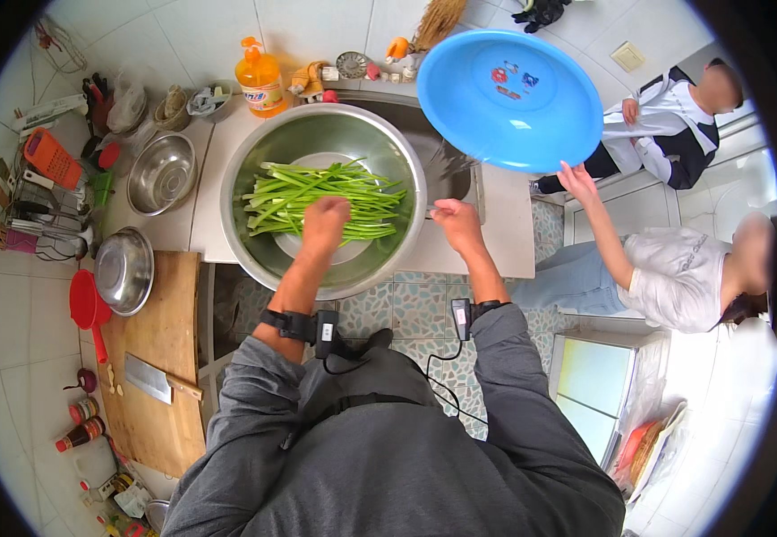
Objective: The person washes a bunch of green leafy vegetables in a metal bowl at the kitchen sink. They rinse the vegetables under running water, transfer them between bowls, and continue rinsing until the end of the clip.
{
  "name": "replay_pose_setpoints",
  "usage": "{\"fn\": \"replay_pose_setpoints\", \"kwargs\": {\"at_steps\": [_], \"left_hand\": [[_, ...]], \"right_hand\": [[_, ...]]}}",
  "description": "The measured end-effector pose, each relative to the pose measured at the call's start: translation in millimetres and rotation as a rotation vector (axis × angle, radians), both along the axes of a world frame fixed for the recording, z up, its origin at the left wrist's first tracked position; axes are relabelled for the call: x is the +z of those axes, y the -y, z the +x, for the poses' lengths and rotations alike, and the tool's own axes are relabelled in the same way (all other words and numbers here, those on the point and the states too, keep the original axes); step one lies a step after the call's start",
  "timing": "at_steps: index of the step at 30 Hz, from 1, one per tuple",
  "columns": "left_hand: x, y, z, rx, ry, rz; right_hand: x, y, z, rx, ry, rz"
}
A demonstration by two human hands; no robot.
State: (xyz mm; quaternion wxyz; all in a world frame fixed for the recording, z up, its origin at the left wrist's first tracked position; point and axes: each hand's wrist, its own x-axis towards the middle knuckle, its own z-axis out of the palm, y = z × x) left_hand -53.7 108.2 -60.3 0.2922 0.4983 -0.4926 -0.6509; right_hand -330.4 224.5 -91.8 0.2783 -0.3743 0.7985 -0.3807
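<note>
In front of me a large stainless steel basin (234, 201) sits at the counter's edge, partly over the sink. Long green vegetable stalks (361, 201) with pale ends lie inside it. My left hand (325, 220) is curled over the stalks; whether its fingers hold any is hidden. Just past the basin's right rim is my right hand (459, 223), fingers bent towards the rim; its grip is unclear. Another person's hand (578, 181) touches the lower rim of a tilted blue plastic basin (543, 127). Below it, blurred streaks like water fall towards the sink (422, 124).
An orange pump bottle (259, 84) stands behind the basin. Metal bowls (162, 176) are to the left. A cleaver (149, 379) lies on the wooden cutting board (153, 436). Two people stand at the right, one in a white T-shirt (677, 268). Cables hang from my wrist devices (326, 334).
</note>
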Motion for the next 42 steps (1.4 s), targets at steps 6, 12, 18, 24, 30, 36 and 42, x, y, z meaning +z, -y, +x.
{"fn": "replay_pose_setpoints", "kwargs": {"at_steps": [6, 12, 18, 24, 30, 36, 42], "left_hand": [[-3.9, -9.8, 35.3, 0.306, -0.083, 0.262], [-25.9, -6.8, 70.2, 0.536, -0.155, 0.558], [-54.2, 16.1, 74.3, 0.599, -0.082, 0.69], [-89.2, 51.2, 75.8, 0.591, -0.136, 0.751], [-114.2, 77.3, 98.8, 0.373, -0.13, 0.864], [-124.6, 85.5, 109.1, 0.249, -0.196, 0.885], [-104.0, 88.9, 107.3, 0.196, -0.173, 0.861]], "right_hand": [[12.9, -5.1, 16.5, -0.045, -0.178, 0.017], [52.3, 5.5, 39.9, -0.032, -0.345, -0.195], [73.6, 38.0, 92.5, 0.228, -0.242, -0.141], [70.7, 52.2, 101.3, 0.054, -0.474, -0.016], [31.7, 27.4, 85.3, -0.254, -0.138, 0.225], [-1.2, 6.4, 93.0, -0.272, 0.8, 0.145], [3.5, 4.0, 92.1, -0.266, 0.701, 0.123]]}}
